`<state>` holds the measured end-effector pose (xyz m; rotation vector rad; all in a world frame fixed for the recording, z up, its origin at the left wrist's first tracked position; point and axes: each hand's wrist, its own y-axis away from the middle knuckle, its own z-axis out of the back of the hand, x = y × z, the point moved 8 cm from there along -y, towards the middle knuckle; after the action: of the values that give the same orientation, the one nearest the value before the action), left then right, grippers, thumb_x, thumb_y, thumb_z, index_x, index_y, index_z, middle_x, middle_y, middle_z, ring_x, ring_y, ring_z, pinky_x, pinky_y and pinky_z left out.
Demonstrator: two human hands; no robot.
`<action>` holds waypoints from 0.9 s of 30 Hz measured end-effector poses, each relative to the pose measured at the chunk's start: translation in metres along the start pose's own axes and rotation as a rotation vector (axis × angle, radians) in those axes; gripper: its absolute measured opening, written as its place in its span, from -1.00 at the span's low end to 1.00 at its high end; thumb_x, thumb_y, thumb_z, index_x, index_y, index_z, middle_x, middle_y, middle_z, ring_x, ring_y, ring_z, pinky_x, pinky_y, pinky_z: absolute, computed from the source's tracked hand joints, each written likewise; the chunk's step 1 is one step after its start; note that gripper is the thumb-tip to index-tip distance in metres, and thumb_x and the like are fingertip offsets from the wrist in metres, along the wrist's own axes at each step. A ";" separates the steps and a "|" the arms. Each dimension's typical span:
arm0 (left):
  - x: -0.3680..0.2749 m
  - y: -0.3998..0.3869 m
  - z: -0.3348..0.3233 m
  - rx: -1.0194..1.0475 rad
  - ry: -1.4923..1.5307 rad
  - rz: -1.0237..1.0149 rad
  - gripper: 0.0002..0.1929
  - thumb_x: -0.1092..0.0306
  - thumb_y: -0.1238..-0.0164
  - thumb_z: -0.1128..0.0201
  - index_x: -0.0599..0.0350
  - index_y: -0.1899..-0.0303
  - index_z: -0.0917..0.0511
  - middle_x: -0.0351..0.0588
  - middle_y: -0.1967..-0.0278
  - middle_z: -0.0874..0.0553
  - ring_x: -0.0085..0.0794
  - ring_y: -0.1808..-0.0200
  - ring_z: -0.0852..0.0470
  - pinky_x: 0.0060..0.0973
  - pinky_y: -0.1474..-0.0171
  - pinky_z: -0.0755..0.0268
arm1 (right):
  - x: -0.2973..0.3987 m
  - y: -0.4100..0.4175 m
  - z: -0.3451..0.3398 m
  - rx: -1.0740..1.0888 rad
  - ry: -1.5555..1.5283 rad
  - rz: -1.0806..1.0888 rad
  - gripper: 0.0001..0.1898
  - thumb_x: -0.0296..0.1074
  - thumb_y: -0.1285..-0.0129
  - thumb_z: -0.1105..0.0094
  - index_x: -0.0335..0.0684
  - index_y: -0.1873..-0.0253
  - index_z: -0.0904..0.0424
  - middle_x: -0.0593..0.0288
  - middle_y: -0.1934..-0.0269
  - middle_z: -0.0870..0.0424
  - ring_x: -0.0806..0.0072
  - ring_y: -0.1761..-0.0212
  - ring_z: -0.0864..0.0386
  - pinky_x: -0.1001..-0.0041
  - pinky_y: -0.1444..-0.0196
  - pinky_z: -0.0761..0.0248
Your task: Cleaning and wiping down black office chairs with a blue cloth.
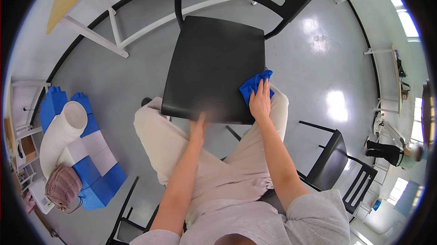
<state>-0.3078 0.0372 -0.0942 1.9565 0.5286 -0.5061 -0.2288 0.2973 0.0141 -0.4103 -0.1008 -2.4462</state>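
A black chair [218, 67] with a slatted backrest stands before me, its seat's front edge between my knees. My right hand [260, 101] presses a bunched blue cloth [251, 88] onto the right side of the seat near the front corner, fingers laid over the fabric. At the seat's front edge is my left hand [198, 127], touching or gripping the rim; a blur covers its fingertips, and any fingers beneath the seat are hidden.
Large blue and white blocks [92, 176] stand at the left with a white corrugated tube [56, 139] and a pink woven bag [64, 187]. Another black chair [329, 163] is at the right. White table legs [117, 45] lie beyond. A person [392, 152] stands far right.
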 end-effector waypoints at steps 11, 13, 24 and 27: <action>-0.002 -0.009 0.003 0.040 -0.058 -0.060 -0.55 0.15 -0.38 -0.31 0.07 -0.16 -0.35 -0.20 -0.03 -0.61 -0.50 -0.06 -0.57 -0.42 -0.17 -0.36 | 0.006 -0.136 -0.016 0.096 0.198 0.053 -0.36 -0.16 -0.38 0.04 -0.41 -0.44 -0.12 -0.16 -0.49 -0.07 0.03 -0.51 -0.09 0.23 -0.43 -0.16; 0.000 -0.008 0.000 0.056 -0.053 -0.052 -0.56 0.14 -0.37 -0.31 0.07 -0.14 -0.37 -0.21 -0.02 -0.61 -0.50 -0.05 -0.58 -0.43 -0.16 -0.36 | 0.010 -0.126 -0.021 0.071 0.189 0.070 -0.37 -0.14 -0.39 0.06 -0.34 -0.45 -0.13 -0.09 -0.50 -0.07 0.08 -0.55 -0.01 0.21 -0.46 -0.08; 0.007 -0.020 0.012 0.114 -0.009 -0.129 -0.53 0.18 -0.36 -0.32 0.10 -0.20 -0.39 -0.18 -0.05 -0.60 -0.47 -0.06 -0.57 -0.42 -0.15 -0.39 | 0.102 0.082 -0.024 0.261 -0.039 0.482 -0.37 -0.27 -0.29 -0.15 -0.32 -0.41 -0.22 -0.01 -0.49 -0.11 0.14 -0.54 -0.04 0.11 -0.49 0.00; -0.007 -0.009 -0.002 0.107 -0.015 -0.139 -0.52 0.20 -0.37 -0.32 0.15 -0.20 -0.38 -0.15 -0.08 -0.59 -0.44 -0.07 -0.57 -0.41 -0.18 -0.40 | 0.069 0.065 -0.011 0.190 0.007 0.410 -0.39 -0.28 -0.30 -0.14 -0.32 -0.41 -0.23 0.00 -0.48 -0.15 0.15 -0.54 -0.07 0.11 -0.48 -0.01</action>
<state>-0.3181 0.0413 -0.0960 2.0251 0.6432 -0.6480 -0.2427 0.2030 0.0234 -0.3033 -0.2214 -2.0140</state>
